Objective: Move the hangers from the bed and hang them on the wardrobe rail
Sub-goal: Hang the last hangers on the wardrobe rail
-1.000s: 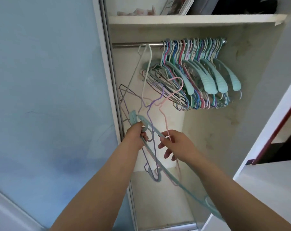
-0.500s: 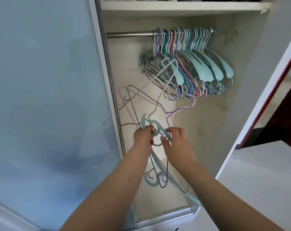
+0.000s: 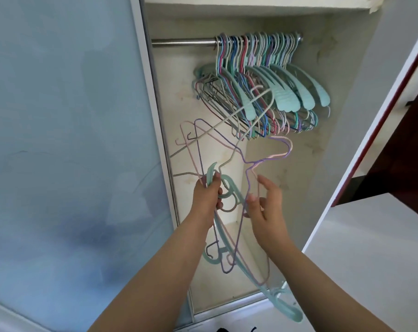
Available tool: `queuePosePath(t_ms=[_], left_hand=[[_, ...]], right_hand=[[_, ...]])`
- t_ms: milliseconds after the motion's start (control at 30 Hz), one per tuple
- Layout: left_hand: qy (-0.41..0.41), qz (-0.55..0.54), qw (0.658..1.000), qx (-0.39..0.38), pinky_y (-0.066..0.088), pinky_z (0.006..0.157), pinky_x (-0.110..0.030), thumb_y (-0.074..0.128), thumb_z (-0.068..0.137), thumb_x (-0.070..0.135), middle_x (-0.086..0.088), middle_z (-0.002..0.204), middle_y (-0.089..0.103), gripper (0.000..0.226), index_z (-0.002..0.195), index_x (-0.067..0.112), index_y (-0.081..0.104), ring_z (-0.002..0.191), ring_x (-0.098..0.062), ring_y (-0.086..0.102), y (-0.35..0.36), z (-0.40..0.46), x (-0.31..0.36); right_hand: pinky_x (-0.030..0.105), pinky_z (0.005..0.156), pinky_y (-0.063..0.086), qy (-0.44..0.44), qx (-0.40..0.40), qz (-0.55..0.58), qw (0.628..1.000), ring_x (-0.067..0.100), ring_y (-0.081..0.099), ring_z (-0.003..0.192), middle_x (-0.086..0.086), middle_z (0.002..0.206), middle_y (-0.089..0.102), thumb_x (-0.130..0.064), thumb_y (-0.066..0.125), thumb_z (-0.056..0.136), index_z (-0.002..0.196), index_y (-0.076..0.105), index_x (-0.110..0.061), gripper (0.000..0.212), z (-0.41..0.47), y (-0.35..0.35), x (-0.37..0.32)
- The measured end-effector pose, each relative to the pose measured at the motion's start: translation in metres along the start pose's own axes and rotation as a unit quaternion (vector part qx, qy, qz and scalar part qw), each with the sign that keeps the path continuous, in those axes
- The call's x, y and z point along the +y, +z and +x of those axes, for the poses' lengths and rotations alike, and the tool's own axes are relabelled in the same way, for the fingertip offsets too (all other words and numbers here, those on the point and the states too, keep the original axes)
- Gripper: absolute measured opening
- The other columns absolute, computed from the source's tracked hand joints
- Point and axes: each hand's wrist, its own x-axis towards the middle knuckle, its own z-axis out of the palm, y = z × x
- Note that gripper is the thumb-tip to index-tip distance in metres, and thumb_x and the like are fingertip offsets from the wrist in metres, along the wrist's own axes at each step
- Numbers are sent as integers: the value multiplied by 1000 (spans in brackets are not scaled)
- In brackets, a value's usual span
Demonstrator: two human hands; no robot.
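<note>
The left stretch of the wardrobe rail (image 3: 182,41) was bare, from the frosted sliding door (image 3: 66,140) to the first hook, leaving open room there. The right stretch was packed with hung hangers (image 3: 263,92) up to the side wall, with no gap between hooks. Below the bare stretch, a tangled bundle of loose hangers (image 3: 227,168) crossed the opening, one cream hanger reaching up against the hung ones. The shelf (image 3: 251,4) closed off the space above the rail.
</note>
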Motion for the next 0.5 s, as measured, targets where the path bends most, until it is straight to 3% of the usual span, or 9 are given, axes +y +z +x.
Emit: queuePosePath(t_ms=[100,167,233,300,400,433,500], left_hand=[[0,24,999,-32,32,43,-24,55,96,27,-1,64,40,11,90,18,53,50,-13,34,-9,4,-5],[6,65,997,-47,33,44,-24,57,95,30,-1,65,43,13,95,17,54,53,-12,38,-15,4,-12],[22,123,991,-55,36,46,-24,57,95,32,1,67,47,13,97,20,54,55,-11,43,-20,2,-20],[50,192,978,-57,38,48,-23,57,94,33,3,70,53,12,95,22,53,54,-10,47,-25,1,-29],[71,272,957,-73,39,50,-19,57,93,34,4,72,58,15,96,20,55,59,-11,53,-27,-3,-39],[69,282,953,-83,39,50,-19,58,93,34,4,72,58,16,97,19,56,60,-12,53,-27,-5,-41],[64,294,948,-103,40,51,-19,57,93,35,4,70,58,17,97,19,57,59,-12,53,-26,-8,-45]], right_hand=[[47,87,51,13,156,64,986,18,58,101,-2,120,45,-29,44,97,126,39,-26,30,14,-17,0],[49,94,45,-74,234,-20,969,23,49,115,5,125,42,-13,47,92,126,45,-14,34,28,-38,-5],[48,103,39,-188,248,-159,937,29,42,124,15,131,43,8,49,83,127,49,-4,46,44,-56,-14],[52,112,27,-231,171,-365,885,35,33,133,16,142,39,9,53,73,137,44,-11,68,65,-67,-25],[66,112,3,-67,-111,-635,761,35,-2,146,6,160,1,-18,63,81,152,-1,-29,96,92,-74,-19],[69,110,1,-18,-177,-670,721,35,-4,146,5,160,-4,-33,67,81,150,-13,-28,106,96,-74,-13],[69,109,4,-4,-247,-680,691,35,12,145,9,158,10,-55,71,73,149,-19,-22,123,99,-72,0]])
